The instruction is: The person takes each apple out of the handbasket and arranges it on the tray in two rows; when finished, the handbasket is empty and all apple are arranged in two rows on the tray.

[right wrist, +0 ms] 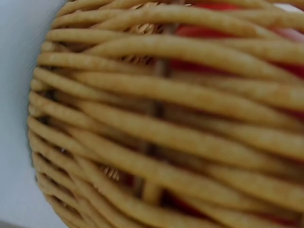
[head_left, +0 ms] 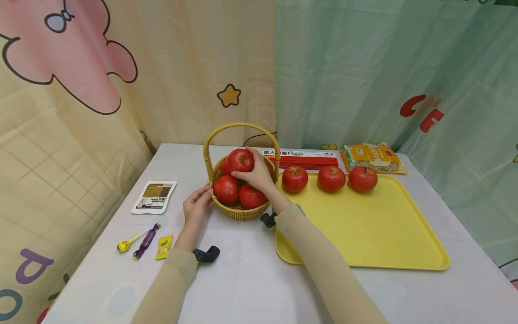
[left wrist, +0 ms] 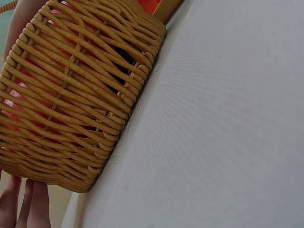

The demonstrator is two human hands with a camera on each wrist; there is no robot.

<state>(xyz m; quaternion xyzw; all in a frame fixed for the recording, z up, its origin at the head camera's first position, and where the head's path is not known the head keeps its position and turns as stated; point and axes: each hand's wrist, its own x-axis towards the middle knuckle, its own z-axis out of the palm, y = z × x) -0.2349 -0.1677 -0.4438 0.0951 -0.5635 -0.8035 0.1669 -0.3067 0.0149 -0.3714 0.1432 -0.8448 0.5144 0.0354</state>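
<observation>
Apple (head_left: 240, 160) atop basket (head_left: 238, 209) pile, rt hand (head_left: 259, 174) fingers curled over it; lt hand (head_left: 196, 205) fingers straight, apparently touching basket side.

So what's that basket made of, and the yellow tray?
The basket looks woven from rattan or wicker: tan round strands cross over each other, with gaps showing red apples inside, plain in both wrist views. The finish looks natural and slightly glossy. The yellow tray looks like smooth moulded plastic: one even colour, a raised rounded rim and a soft sheen. It could be melamine; the look alone cannot settle that.
</observation>
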